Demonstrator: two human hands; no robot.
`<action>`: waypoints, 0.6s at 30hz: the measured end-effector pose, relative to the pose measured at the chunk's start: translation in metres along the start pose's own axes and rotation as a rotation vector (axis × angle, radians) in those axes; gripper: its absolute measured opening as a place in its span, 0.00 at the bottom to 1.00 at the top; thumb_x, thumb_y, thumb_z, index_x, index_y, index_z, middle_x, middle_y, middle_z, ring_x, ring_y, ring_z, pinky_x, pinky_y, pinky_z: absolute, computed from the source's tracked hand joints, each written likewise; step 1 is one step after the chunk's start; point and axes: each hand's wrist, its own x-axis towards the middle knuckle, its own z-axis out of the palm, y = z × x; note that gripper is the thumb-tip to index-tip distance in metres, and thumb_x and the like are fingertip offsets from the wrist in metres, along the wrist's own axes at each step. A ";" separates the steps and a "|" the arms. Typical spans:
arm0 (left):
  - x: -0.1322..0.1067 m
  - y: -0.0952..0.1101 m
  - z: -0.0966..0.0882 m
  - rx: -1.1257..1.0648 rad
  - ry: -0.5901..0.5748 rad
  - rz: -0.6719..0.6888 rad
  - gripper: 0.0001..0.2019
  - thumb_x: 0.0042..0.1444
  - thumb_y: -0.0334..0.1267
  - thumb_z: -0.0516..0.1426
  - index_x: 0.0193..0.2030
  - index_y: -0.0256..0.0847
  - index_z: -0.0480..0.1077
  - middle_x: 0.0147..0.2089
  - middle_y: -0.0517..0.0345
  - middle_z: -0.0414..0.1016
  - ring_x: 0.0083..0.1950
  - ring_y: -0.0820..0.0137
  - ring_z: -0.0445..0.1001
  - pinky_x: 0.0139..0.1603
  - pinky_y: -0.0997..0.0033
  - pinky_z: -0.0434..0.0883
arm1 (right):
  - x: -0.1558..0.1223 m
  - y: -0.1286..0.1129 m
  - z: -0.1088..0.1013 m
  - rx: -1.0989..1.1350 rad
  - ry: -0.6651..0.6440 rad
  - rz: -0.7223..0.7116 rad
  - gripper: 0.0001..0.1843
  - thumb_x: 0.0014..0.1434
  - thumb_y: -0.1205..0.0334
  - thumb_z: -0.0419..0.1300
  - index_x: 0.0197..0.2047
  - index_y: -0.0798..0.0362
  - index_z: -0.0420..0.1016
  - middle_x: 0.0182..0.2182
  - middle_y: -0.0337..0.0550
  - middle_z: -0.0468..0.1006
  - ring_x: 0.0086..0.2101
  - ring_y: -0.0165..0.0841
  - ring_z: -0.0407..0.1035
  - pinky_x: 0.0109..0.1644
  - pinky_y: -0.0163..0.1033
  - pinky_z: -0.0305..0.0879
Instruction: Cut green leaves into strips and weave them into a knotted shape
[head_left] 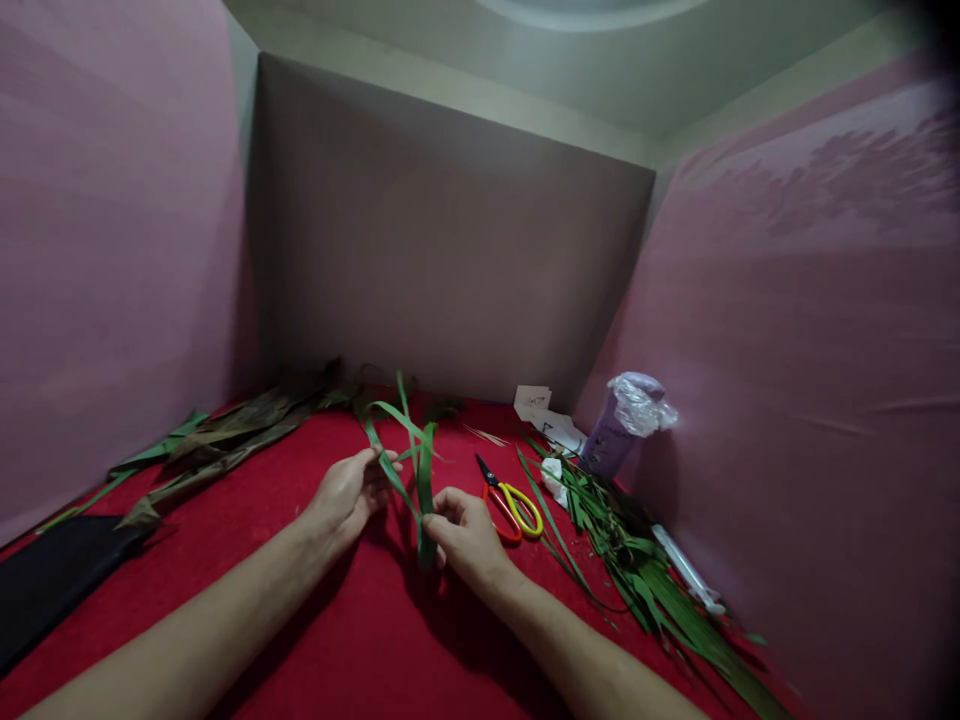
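Note:
Both of my hands work on long green leaf strips (409,450) over a red cloth (360,640). My left hand (346,492) pinches one strip near its upper part, fingers closed on it. My right hand (463,532) pinches the lower ends of the strips, where they cross and stand up in loops. Scissors (510,503) with a red and a yellow handle lie just right of my right hand.
A heap of dried brown and green leaves (225,440) lies at the back left. Fresh green leaf strips (637,570) are piled at the right by a purple cup (611,435) with crumpled plastic on top. A dark flat object (52,580) sits at the left edge. Pink walls enclose the space.

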 end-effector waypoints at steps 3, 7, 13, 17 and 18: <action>0.001 0.003 -0.001 -0.015 -0.003 -0.019 0.10 0.54 0.30 0.51 0.26 0.33 0.70 0.21 0.54 0.73 0.19 0.74 0.70 0.20 0.76 0.67 | -0.001 0.002 0.001 0.034 0.018 0.015 0.01 0.44 0.67 0.51 0.23 0.53 0.63 0.10 0.29 0.65 0.11 0.24 0.58 0.13 0.26 0.54; 0.001 0.004 0.000 -0.001 -0.044 -0.059 0.12 0.56 0.31 0.49 0.24 0.35 0.67 0.19 0.56 0.71 0.18 0.74 0.70 0.19 0.77 0.67 | -0.001 0.004 0.001 0.063 0.047 0.022 0.02 0.44 0.66 0.53 0.22 0.54 0.63 0.10 0.29 0.64 0.11 0.24 0.58 0.12 0.26 0.52; -0.005 -0.006 0.004 0.090 -0.222 -0.176 0.11 0.53 0.38 0.55 0.24 0.33 0.69 0.22 0.52 0.73 0.20 0.72 0.71 0.21 0.74 0.68 | -0.001 0.000 0.002 0.116 0.048 0.017 0.04 0.47 0.63 0.55 0.25 0.54 0.65 0.12 0.30 0.67 0.11 0.23 0.59 0.13 0.26 0.53; -0.010 -0.014 0.005 0.156 -0.327 -0.180 0.06 0.43 0.33 0.63 0.26 0.32 0.71 0.23 0.52 0.74 0.23 0.72 0.71 0.24 0.75 0.68 | -0.001 -0.002 0.001 0.153 0.060 0.013 0.08 0.48 0.59 0.57 0.26 0.55 0.65 0.13 0.32 0.68 0.11 0.23 0.60 0.13 0.26 0.52; -0.010 -0.015 0.005 0.171 -0.343 -0.170 0.06 0.41 0.32 0.64 0.25 0.32 0.71 0.22 0.53 0.74 0.22 0.72 0.71 0.24 0.75 0.68 | -0.001 -0.002 0.000 0.160 0.061 0.013 0.09 0.48 0.58 0.57 0.26 0.55 0.65 0.14 0.32 0.68 0.12 0.23 0.60 0.12 0.25 0.52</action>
